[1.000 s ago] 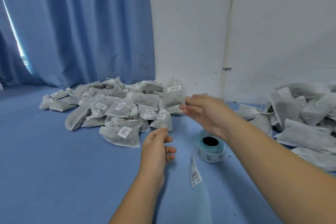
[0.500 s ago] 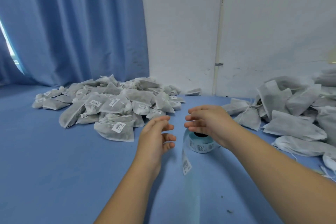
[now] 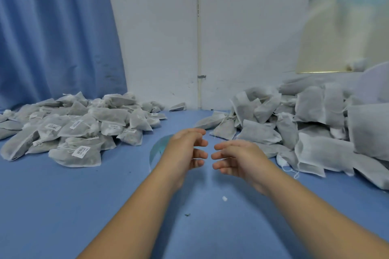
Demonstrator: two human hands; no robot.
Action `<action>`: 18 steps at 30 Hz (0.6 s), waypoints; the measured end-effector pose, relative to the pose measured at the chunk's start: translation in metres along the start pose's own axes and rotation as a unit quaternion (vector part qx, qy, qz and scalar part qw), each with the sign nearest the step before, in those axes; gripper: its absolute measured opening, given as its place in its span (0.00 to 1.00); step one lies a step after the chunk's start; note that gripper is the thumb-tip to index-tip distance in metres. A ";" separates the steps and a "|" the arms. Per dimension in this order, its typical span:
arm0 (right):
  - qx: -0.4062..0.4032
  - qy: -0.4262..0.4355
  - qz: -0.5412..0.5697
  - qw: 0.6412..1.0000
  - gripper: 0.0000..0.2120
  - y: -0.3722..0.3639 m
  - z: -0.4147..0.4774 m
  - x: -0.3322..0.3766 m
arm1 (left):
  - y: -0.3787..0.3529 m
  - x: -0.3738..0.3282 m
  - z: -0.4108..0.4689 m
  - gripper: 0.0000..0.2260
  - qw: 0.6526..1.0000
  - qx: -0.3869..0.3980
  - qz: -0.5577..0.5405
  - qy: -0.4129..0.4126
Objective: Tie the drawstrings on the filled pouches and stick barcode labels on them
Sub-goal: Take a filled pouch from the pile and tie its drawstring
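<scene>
- Here we are between pouches: our left hand [image 3: 185, 151] and right hand [image 3: 240, 159] hover over the blue counter [image 3: 63, 206], palms facing, close together but not touching.
- The fingers of both hands are loosely curled, about half open, and we make out nothing gripped in them. A faint pale thread by the right fingers is too thin to call.
- On our left lies the heap of labelled pouches [image 3: 80, 132], barcode stickers showing. On our right, well apart from it, sits the heap of unlabelled pouches [image 3: 305, 132], loose strings trailing.
- A translucent label strip [image 3: 156, 147] curls up just behind the left hand; the roll itself we cannot see.
- Our read: the next pouch comes from the right heap. We'd best take one from the near edge so the stack doesn't slide, pinch the neck, find both string ends, and draw them snug before knotting.
- Then we press the sticker onto a flat face, smoothing outward from the middle.
</scene>
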State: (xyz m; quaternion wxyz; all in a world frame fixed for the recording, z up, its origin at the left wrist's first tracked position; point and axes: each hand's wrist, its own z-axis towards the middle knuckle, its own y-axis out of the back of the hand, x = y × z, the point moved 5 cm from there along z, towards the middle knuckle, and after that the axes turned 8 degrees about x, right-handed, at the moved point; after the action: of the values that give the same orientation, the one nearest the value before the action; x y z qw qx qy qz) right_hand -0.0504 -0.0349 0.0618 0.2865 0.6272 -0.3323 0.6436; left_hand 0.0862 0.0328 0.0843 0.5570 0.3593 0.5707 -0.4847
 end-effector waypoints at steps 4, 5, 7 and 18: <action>-0.035 -0.013 -0.015 0.999 0.10 0.040 -0.023 -0.014 | -0.048 0.020 -0.001 0.06 0.999 0.028 0.025 0.030; -0.046 -0.016 -0.019 0.999 0.10 0.050 -0.028 -0.017 | -0.059 0.027 -0.001 0.06 0.998 0.033 0.034 0.037; -0.067 -0.022 -0.026 0.997 0.10 0.068 -0.037 -0.024 | -0.080 0.041 0.001 0.06 0.997 0.034 0.051 0.045; -0.260 0.037 -0.159 0.952 0.09 0.167 -0.062 -0.022 | -0.124 0.091 0.007 0.10 0.990 -0.002 0.139 0.004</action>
State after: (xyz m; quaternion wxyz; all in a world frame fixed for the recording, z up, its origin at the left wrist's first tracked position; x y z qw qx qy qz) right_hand -0.2185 -0.0875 0.0290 0.5506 0.5513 -0.3735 0.5034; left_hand -0.0409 -0.0191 0.0143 0.6175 0.4361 0.5185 -0.3996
